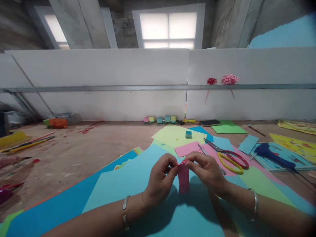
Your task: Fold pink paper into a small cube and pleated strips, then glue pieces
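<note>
Between my two hands hangs a narrow strip of pink paper, its top edge folded over. My left hand pinches the top left corner with thumb and forefinger. At the top right corner, my right hand pinches the same strip. Below them lies a large light blue sheet, with the shadows of both hands on it. Just right of my right hand are scissors with one red and one yellow handle loop, and a craft knife partly hidden by the hand.
A small blue paper box stands on a pale yellow sheet. A dark blue glue gun lies at right, its cord trailing off. Small paper blocks line the wall. Brushes lie at far left.
</note>
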The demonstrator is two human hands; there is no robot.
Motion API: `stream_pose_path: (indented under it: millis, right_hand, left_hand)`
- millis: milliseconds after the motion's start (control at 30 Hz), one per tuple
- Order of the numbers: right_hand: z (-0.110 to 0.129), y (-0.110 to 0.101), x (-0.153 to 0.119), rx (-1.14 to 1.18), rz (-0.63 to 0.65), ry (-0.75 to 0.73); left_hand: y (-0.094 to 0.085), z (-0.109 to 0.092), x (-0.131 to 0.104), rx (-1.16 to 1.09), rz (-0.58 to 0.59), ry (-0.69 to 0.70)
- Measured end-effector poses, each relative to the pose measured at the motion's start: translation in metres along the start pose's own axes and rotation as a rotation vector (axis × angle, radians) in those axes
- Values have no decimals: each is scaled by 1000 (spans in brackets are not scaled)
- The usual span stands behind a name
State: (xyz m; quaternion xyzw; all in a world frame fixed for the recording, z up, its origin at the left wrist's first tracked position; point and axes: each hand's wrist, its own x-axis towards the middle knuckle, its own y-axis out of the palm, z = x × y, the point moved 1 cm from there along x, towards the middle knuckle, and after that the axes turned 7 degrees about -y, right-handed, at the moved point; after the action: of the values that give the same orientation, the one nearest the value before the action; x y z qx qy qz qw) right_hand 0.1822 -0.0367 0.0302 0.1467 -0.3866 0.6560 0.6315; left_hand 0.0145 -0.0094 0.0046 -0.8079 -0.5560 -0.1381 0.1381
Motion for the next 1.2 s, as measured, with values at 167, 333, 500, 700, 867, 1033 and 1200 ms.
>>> stream_pose_path:
  millis: [167,333,500,700,867,1033,1200]
  right_hand:
    - [8,2,-3,-65,18,30]
    - [16,6,-4,-103,26,34]
    - [15,6,1,32,82,226]
    - [7,3,8,56,242,427]
    - [2,2,6,67,26,342]
    - [0,2,4,-274,27,51]
    - [3,0,1,-586,108,-302]
  left_hand:
    - [-3,-6,-1,48,70,8]
    - [-4,-13,2,-29,51,-105]
    - [-2,-13,6,-138,76,-263]
    - [-1,-10,6,-165,102,-426]
    - [1,-13,4,-97,118,-370]
    - [-3,-7,7,227,15,-149]
    - [-12,-8,8,698,-77,334]
